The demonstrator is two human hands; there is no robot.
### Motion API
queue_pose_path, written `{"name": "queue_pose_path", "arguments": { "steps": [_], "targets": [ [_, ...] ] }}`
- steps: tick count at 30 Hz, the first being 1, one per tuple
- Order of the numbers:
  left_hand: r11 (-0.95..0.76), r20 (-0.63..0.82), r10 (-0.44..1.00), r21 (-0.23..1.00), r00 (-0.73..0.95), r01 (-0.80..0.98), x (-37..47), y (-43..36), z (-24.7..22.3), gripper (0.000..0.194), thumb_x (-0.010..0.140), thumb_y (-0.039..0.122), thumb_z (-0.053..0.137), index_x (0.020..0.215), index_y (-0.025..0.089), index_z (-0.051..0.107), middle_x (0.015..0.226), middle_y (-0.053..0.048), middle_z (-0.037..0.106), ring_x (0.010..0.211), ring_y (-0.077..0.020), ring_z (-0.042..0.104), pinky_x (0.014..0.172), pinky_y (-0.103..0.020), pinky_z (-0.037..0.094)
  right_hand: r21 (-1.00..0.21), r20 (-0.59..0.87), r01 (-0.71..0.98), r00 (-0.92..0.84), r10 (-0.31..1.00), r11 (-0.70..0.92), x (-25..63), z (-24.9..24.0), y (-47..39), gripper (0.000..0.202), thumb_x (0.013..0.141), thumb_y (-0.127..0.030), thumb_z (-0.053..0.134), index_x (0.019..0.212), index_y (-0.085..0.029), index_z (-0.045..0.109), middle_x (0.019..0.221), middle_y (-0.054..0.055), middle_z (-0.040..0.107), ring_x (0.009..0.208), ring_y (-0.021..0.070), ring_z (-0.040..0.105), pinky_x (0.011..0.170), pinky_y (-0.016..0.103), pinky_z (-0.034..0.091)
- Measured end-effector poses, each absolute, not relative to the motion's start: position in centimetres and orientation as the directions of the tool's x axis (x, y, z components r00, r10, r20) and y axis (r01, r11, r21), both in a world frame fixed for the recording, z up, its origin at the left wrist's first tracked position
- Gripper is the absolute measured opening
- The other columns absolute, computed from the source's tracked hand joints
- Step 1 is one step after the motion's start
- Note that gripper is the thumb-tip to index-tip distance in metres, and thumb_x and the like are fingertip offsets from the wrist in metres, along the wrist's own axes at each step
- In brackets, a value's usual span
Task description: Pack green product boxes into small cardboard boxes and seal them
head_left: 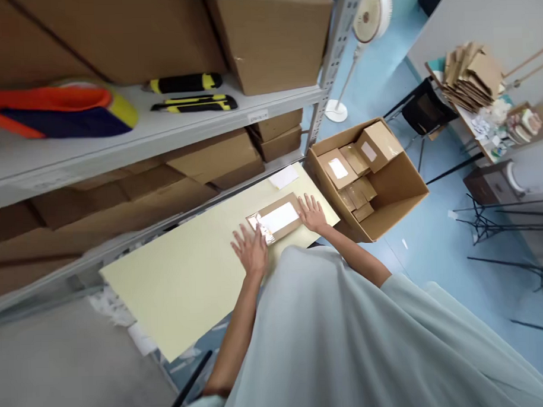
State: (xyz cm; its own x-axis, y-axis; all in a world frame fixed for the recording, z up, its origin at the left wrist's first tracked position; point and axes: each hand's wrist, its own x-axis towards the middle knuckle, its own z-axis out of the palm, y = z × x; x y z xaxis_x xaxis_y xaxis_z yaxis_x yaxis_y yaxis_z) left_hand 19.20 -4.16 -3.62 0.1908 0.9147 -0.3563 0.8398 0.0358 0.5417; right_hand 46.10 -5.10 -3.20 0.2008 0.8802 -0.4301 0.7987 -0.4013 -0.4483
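Observation:
A flat brown cardboard box [292, 231] lies on the pale yellow board [189, 271]. On its top is a white label [278, 217], and shiny clear tape [260, 223] covers its left end. My left hand [252, 251] rests at that taped end with its fingers spread. At the opposite end my right hand [311, 214] touches the box edge, its fingers also stretched out. Neither hand is wrapped around anything. Just behind the box, a white slip of paper [283, 177] lies on the board.
To the right stands a large open carton [400, 187] with several small boxes inside. A metal shelf [162, 133] runs behind the board, carrying two utility knives [187, 92] and an orange and blue tape dispenser [72, 109]. A fan [372, 16] stands beyond the shelf post.

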Motion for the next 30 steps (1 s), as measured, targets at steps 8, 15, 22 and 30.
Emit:
{"name": "queue_pose_path", "arguments": {
  "steps": [8, 15, 22, 30],
  "targets": [
    [0.351, -0.48, 0.877, 0.69, 0.037, 0.634, 19.7, -8.2, -3.7, 0.094, 0.105, 0.065, 0.062, 0.179, 0.015, 0.033, 0.168, -0.027, 0.062, 0.164, -0.0388, 0.055, 0.133, -0.052, 0.045, -0.683, -0.543, 0.414, 0.263, 0.797, -0.602, 44.9, -3.4, -12.2, 0.087, 0.111, -0.065, 0.064, 0.178, -0.011, 0.048, 0.181, 0.018, 0.05, 0.175, 0.0341, 0.04, 0.144, 0.047, 0.035],
    [0.233, -0.324, 0.94, 0.839, 0.106, 0.492, 24.5, -11.3, 1.4, 0.089, 0.101, 0.062, 0.068, 0.172, 0.01, 0.051, 0.17, -0.028, 0.06, 0.161, -0.0378, 0.059, 0.136, -0.053, 0.044, -0.818, -0.41, 0.237, 0.398, 0.821, -0.523, 49.0, 3.0, -21.5, 0.065, 0.107, -0.063, 0.069, 0.165, -0.033, 0.066, 0.157, 0.002, 0.076, 0.149, 0.0322, 0.072, 0.128, 0.051, 0.056],
    [0.143, -0.197, 0.977, 0.895, 0.085, 0.422, 32.4, -13.3, 4.6, 0.071, 0.101, 0.062, 0.066, 0.148, 0.01, 0.072, 0.151, -0.023, 0.076, 0.144, -0.036, 0.073, 0.127, -0.052, 0.057, -0.912, -0.298, 0.107, 0.49, 0.819, -0.396, 55.3, 5.1, -26.1, 0.064, 0.106, -0.058, 0.071, 0.163, -0.029, 0.069, 0.163, 0.005, 0.072, 0.156, 0.0349, 0.066, 0.133, 0.055, 0.051],
    [0.116, -0.091, 0.993, 0.909, -0.08, 0.401, 42.5, -18.7, 4.7, 0.059, 0.095, 0.053, 0.073, 0.134, 0.01, 0.074, 0.137, -0.022, 0.081, 0.139, -0.0397, 0.075, 0.127, -0.058, 0.057, -0.881, -0.363, 0.178, 0.337, 0.869, -0.437, 64.9, 4.9, -31.3, 0.079, 0.102, -0.058, 0.082, 0.173, -0.032, 0.059, 0.163, 0.01, 0.071, 0.144, 0.0342, 0.073, 0.126, 0.05, 0.058]
  ]
}}
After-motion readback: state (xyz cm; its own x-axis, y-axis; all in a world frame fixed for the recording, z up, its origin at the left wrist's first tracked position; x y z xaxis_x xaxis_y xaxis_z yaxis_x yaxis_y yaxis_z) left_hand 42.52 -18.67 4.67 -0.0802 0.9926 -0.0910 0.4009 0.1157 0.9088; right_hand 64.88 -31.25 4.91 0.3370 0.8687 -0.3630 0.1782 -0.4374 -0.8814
